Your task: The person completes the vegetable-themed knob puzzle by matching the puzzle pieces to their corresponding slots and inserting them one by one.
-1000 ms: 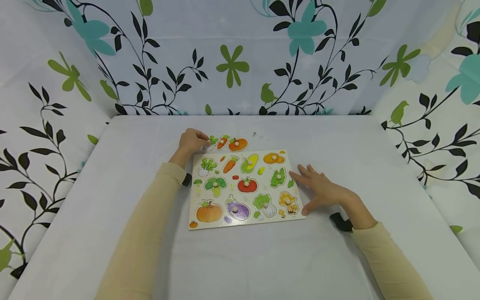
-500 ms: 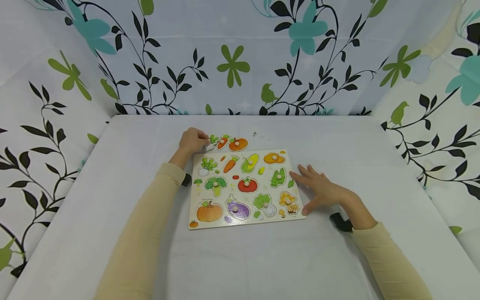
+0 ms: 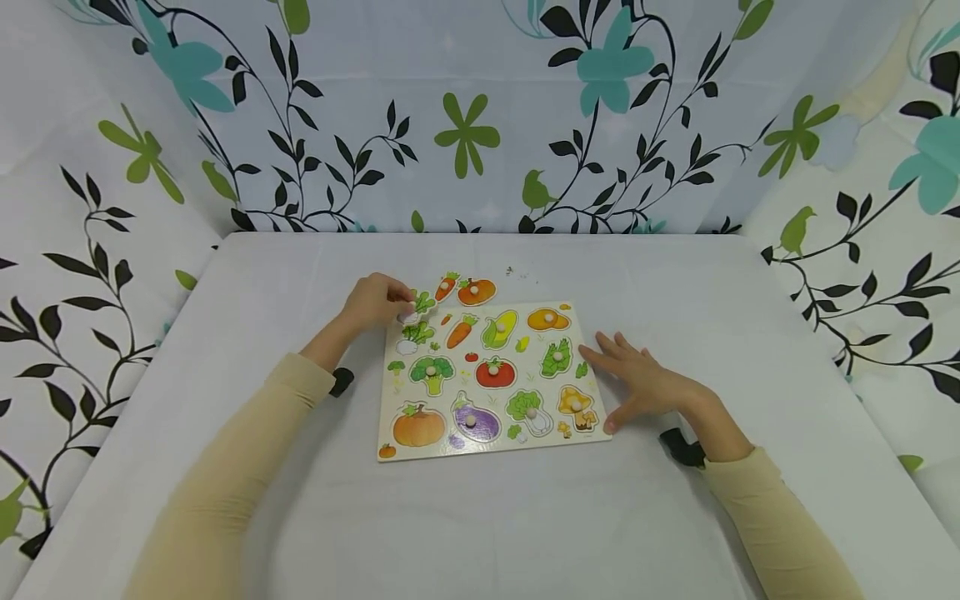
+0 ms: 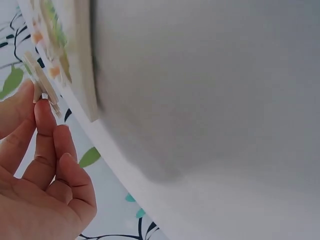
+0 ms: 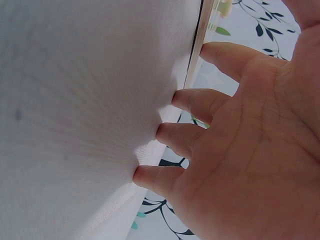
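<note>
Thumb and fingertips of my left hand [image 3: 372, 302] pinch a turnip puzzle piece [image 3: 422, 303] with green leaves, held just above the far left corner of a wooden vegetable puzzle board [image 3: 401, 396]. In the left wrist view, the raised piece [image 4: 45, 82] appears edge-on, its knob between thumb and finger. Below it lies the board's turnip recess [image 3: 415, 336]. My right hand [image 3: 645, 379] has its fingers spread at the board's right edge; in the right wrist view, several fingertips [image 5: 145, 175] press on the white cloth and one touches the board's side.
Behind the board lie a carrot piece [image 3: 446, 287] and a pumpkin piece [image 3: 476, 291]. Knobbed pieces such as the tomato [image 3: 483, 373] and eggplant [image 3: 487, 427] sit in the board. A patterned curtain [image 3: 465, 75] surrounds the white-covered table [image 3: 510, 525].
My left hand has lifted the turnip piece from beside the carrot piece and brought it nearer, over the board's far left corner. My right hand has stayed in place.
</note>
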{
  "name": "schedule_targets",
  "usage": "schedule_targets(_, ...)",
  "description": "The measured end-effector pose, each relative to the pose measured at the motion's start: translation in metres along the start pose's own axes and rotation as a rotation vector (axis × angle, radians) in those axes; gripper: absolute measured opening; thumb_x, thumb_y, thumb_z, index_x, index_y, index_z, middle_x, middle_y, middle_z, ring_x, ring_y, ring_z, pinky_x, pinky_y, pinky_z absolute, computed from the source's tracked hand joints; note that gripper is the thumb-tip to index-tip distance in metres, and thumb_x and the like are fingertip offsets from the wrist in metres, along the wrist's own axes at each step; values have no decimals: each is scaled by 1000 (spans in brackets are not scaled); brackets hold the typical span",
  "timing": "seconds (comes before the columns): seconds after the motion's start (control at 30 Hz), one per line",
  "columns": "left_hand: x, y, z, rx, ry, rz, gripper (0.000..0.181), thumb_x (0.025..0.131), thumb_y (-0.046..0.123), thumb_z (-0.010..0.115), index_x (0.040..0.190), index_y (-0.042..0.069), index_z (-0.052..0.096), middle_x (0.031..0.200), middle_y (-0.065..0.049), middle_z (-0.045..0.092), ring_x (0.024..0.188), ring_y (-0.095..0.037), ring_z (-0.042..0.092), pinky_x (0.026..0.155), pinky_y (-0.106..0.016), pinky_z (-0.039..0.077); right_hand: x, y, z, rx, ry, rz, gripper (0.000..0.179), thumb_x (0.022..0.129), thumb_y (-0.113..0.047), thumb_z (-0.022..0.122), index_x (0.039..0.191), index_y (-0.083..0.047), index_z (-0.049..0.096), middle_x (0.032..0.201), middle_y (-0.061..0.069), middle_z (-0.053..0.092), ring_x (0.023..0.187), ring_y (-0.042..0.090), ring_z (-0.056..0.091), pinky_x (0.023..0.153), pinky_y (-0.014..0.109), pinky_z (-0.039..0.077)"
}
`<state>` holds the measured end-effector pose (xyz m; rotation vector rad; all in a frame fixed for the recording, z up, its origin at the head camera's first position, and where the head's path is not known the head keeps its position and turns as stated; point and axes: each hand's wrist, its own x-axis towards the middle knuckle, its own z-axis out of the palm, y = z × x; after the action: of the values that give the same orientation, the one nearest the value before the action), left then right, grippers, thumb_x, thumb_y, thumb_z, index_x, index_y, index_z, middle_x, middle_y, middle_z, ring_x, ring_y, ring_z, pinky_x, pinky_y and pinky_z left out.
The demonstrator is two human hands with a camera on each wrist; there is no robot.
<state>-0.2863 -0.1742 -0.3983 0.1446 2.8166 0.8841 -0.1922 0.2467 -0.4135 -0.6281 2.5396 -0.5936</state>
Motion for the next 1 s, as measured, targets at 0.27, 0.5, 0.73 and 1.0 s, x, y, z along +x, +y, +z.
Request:
schedule_targets(0.27, -23, -1, 5, 28, -30, 33, 17, 90, 15, 70, 102, 2, 74, 96, -12, 72, 80, -21, 55, 67, -27, 42, -1, 0, 0, -9, 1, -4, 117, 60, -41, 90, 155, -12, 27, 162, 25, 7, 147, 50, -4, 110, 74, 0)
schedule_targets(0.5, -32, 5, 9, 117, -52, 45, 16, 89, 15, 71, 99, 4, 75, 93, -10, 72, 80, -21, 57, 68, -29, 45, 0, 0, 1, -4, 2, -3, 118, 60, -42, 90, 155, -11, 28, 162, 26, 7, 147, 50, -3, 109, 74, 0)
schedule_targets(0.73, -38, 10, 11, 187, -46, 43, 15, 89, 15, 71, 97, 3, 74, 94, -11, 72, 79, -22, 58, 68, -30, 47, 0, 0, 2, -15, 5, -8, 118, 60, -42, 90, 155, -11, 28, 162, 26, 8, 147, 51, -3, 109, 75, 1)
schedule_targets(1.0, -36, 11, 12, 183, -61, 23, 17, 90, 14, 70, 100, 2, 74, 98, -13, 72, 80, -22, 59, 69, -30, 47, 0, 0, 1, -22, 6, 0, 118, 60, -42, 90, 155, -11, 28, 162, 25, 8, 147, 50, -3, 110, 74, 1)
